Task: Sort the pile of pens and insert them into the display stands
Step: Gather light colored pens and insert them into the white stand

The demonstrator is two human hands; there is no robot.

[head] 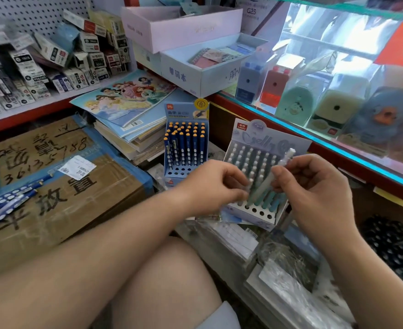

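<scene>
In front of the pale display stand [264, 162], both hands worked close together over its rows of pens: the right hand [314, 186] pinched a translucent white pen [275, 173] between thumb and fingers, its long axis tilted, cap end up and to the right, lower tip pointing down-left toward the stand's front holes, while the left hand [210, 184] had its fingers curled and pressed at the same pen's lower part, just beside the standing pens. The right hand carried the pen, so the seating move looked to be its job, with the left steadying the tip. Several front holes in the stand showed empty, directly beneath the pen's tip. Behind and left stood the blue display stand [186, 148], partly filled with orange-capped pens. The remaining loose blue pens [8, 203] lay well apart on the cardboard box [60, 198] at far left, nearer the left hand
</scene>
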